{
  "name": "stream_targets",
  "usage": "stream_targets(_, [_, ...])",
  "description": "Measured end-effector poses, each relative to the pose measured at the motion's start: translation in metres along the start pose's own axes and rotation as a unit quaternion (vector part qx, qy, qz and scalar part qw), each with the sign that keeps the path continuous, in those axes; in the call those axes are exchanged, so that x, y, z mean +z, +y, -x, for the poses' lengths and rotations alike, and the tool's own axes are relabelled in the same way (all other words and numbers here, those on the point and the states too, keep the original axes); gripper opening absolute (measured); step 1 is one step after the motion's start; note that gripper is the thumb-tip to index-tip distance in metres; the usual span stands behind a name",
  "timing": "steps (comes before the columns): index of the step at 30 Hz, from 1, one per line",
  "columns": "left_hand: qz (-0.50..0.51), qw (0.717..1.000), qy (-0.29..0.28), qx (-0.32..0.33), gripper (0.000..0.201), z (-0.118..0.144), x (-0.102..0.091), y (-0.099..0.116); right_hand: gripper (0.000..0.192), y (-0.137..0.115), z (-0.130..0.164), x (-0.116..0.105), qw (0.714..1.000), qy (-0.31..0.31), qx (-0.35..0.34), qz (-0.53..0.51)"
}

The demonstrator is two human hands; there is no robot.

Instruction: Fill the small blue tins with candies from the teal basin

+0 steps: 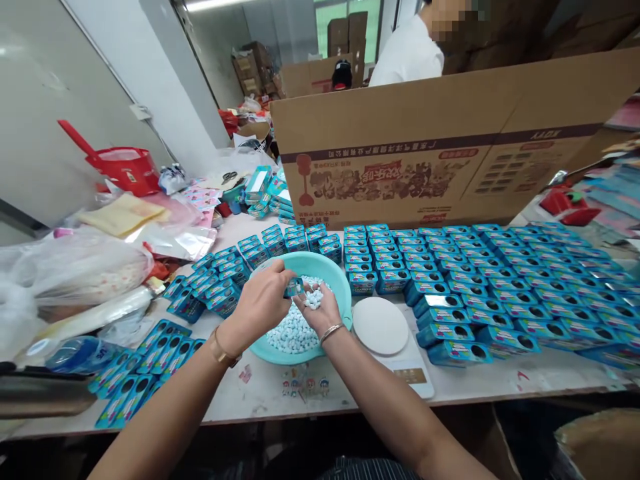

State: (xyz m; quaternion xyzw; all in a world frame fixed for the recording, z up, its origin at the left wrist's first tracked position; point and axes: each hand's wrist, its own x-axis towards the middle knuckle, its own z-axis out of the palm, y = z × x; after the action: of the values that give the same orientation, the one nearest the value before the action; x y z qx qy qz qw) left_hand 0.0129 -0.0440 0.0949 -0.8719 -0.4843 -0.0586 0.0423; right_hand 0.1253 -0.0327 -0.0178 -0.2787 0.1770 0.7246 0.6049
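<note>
Small blue box (294, 287) sits over the teal bowl (340, 283), pinched in left hand (261, 305) fingers. Right hand (320, 310) is cupped, palm up, loosely holding white pellets (313, 299). Bowl holds more pellets, on a white counter (480, 377). White scale (381, 327) just right of bowl. Rows of blue boxes (500, 287) all around, cardboard carton (450, 147) behind. Cluttered packing room.

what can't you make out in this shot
Head view:
- Small blue box: mostly hidden by left hand fingers; open or shut unclear.
- Pellets in right hand: too small to count.
- Bowl bottom: hidden by pellets and both hands.
- Scale display: too small to read.
- Carton contents: hidden by its wall.
- Co-worker: cut by the top edge.
</note>
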Motion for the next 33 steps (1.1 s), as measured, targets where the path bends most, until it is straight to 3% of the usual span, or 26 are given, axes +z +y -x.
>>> stream_targets(3, [0.024,0.999,0.034,-0.010,0.035,0.004,-0.010,-0.003,0.030,-0.005,0.006,0.004,1.000,0.011,-0.001,0.005])
stream_targets(6, [0.042,0.997,0.057,-0.016,0.033,0.004,-0.008,-0.001,0.031,-0.006,0.010,0.007,1.000,0.006,0.002,0.004])
stream_targets(12, [-0.011,1.000,-0.010,0.003,0.024,-0.003,0.016,0.009,0.034,-0.005,0.008,0.007,1.000,-0.005,-0.006,-0.012])
stream_targets(16, [0.088,0.994,0.062,-0.019,0.029,-0.005,0.016,0.007,0.034,-0.018,0.013,0.003,1.000,-0.003,-0.001,-0.023])
stream_targets(20, [0.295,0.941,0.162,-0.043,0.030,-0.009,0.010,0.020,0.034,-0.063,0.035,-0.007,0.996,-0.046,-0.036,-0.064])
stream_targets(23, [0.383,0.908,0.164,-0.050,0.032,-0.017,0.019,0.049,0.038,-0.115,0.062,-0.023,0.987,-0.099,-0.102,-0.076])
stream_targets(28, [0.351,0.932,0.093,-0.002,0.036,-0.035,0.062,0.112,0.036,-0.188,0.109,-0.058,0.959,-0.131,-0.239,-0.082])
stream_targets(33, [0.295,0.955,0.016,0.036,0.035,-0.043,0.114,0.148,0.033,-0.214,0.127,-0.085,0.944,-0.128,-0.294,-0.082])
